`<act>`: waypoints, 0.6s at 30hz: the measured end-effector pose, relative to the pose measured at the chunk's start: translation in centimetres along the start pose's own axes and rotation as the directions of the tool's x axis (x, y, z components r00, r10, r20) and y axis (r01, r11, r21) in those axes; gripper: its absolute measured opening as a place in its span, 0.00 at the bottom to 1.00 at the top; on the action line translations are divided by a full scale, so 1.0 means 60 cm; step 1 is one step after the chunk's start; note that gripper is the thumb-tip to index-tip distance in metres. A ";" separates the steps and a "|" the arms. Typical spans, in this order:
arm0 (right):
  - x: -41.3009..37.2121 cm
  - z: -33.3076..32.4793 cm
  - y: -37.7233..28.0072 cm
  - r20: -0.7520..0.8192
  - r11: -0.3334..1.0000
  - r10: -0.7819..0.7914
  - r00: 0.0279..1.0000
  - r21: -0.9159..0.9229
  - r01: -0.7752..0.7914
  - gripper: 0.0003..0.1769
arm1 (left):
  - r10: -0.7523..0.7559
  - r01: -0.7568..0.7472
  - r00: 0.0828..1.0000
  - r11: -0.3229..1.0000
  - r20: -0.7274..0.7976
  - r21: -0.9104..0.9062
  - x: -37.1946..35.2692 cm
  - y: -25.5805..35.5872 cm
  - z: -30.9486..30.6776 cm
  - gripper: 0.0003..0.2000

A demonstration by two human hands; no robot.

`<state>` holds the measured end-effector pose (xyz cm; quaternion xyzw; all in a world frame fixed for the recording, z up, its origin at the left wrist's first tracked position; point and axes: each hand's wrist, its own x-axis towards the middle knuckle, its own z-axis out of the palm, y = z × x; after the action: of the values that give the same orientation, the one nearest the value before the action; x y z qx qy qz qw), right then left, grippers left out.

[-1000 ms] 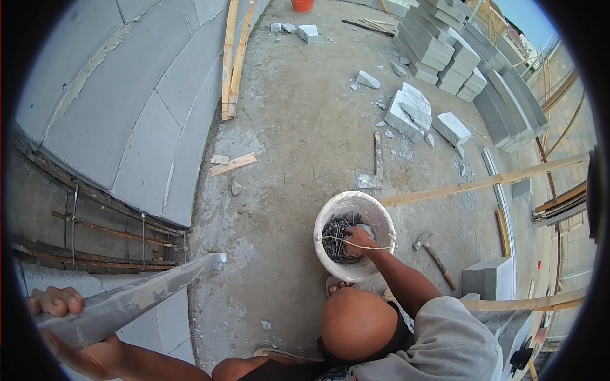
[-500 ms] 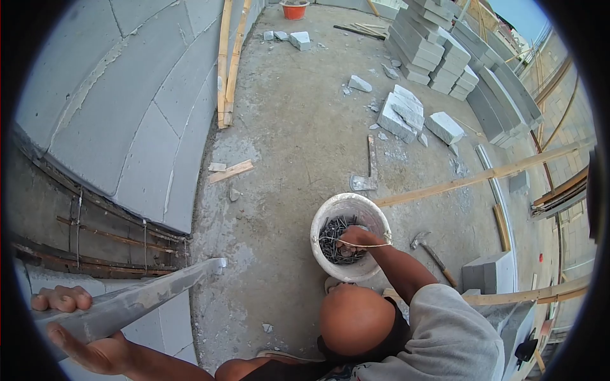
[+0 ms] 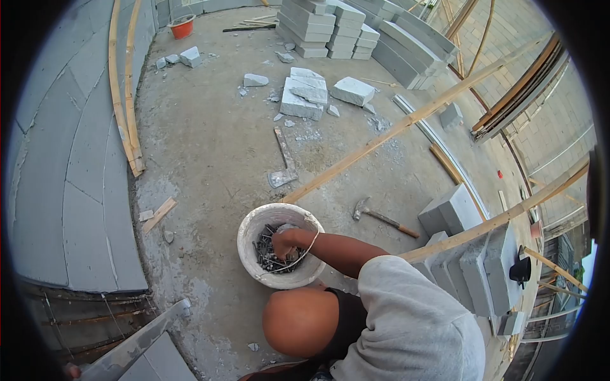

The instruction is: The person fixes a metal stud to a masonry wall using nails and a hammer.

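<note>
A white, mortar-stained bucket [image 3: 246, 219] stands on the floor in front of my bent knee, with a thin handle across its right side. Dark nails [image 3: 262, 253] lie inside it. My right hand [image 3: 283, 243] is down in the bucket, its fingers curled in among the nails; the fingertips are partly hidden. At the lower left edge, only a bit of my left hand [image 3: 73, 370] shows, its fingers on a long grey bar [image 3: 136, 340]. The bar slants up to the right, its far end near the floor beside the wall.
A hatchet [image 3: 283, 159] and a claw hammer [image 3: 384, 218] lie beyond and right of the bucket. A wooden pole [image 3: 394, 135] crosses toward the bucket. Broken blocks [image 3: 302, 101] lie ahead, with stacked blocks [image 3: 308, 28] behind. A block wall [image 3: 70, 178] runs along the left.
My view has turned right, so the scene sits further left and my left hand is nearly out of view. My right hand stays in the bucket among the nails.
</note>
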<state>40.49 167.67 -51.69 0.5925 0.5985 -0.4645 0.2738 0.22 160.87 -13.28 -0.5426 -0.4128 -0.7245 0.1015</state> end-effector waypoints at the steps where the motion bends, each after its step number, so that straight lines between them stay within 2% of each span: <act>1: -0.008 0.000 0.000 -0.004 1.000 -0.001 1.000 0.003 0.001 0.14 | 0.004 -0.004 1.000 1.000 0.000 -0.003 0.002 0.000 0.001 0.17; 3: -0.048 0.001 -0.006 -0.176 0.986 -0.120 0.977 -0.132 0.097 0.16 | -0.055 0.055 0.998 0.998 0.019 -0.008 0.005 -0.001 -0.005 0.18; 4: -0.079 0.000 -0.012 -0.168 0.985 -0.127 0.978 -0.139 0.104 0.16 | -0.056 0.056 0.998 0.998 0.018 0.005 0.004 -0.001 -0.008 0.18; 6: -0.159 -0.011 -0.023 -0.283 0.996 -0.093 0.955 -0.012 0.094 0.19 | -0.049 0.050 0.999 0.999 0.010 -0.019 0.002 -0.001 -0.006 0.17; 7: -0.168 -0.004 -0.017 -0.277 0.995 -0.104 0.955 -0.020 0.103 0.19 | -0.043 0.043 0.999 0.999 0.004 -0.030 0.001 -0.001 -0.004 0.17; 9: -0.182 0.017 -0.005 -0.475 0.988 -0.143 0.868 -0.117 0.099 0.23 | -0.026 0.026 1.000 0.998 -0.012 -0.056 -0.002 0.001 -0.001 0.17; 10: -0.190 0.032 0.000 -0.474 0.987 -0.151 0.868 -0.123 0.105 0.23 | -0.063 0.059 0.997 0.993 -0.037 -0.104 -0.003 0.002 0.000 0.16; 12: -0.206 0.065 0.009 -0.689 0.982 -0.179 0.702 -0.080 0.171 0.24 | -0.057 0.052 0.998 0.991 -0.038 -0.123 -0.005 0.001 0.001 0.15; 16: -0.285 0.088 0.015 -0.638 0.970 -0.201 0.743 -0.022 0.244 0.26 | -0.062 0.064 0.998 0.981 0.014 -0.181 -0.004 0.002 -0.010 0.15; 17: -0.300 0.097 0.032 -0.619 0.879 -0.340 0.708 0.060 0.474 0.24 | -0.064 0.065 0.998 0.980 0.012 -0.190 -0.003 0.000 -0.012 0.15; 18: -0.319 0.109 0.053 -0.612 0.729 -0.461 0.642 0.151 0.667 0.23 | -0.052 0.056 0.998 0.982 0.026 -0.179 -0.002 -0.002 -0.017 0.15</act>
<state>44.92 152.79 -38.35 0.5155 0.7096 -0.4448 -0.1814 -0.54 160.21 -13.50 -0.5459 -0.3615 -0.7553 0.0281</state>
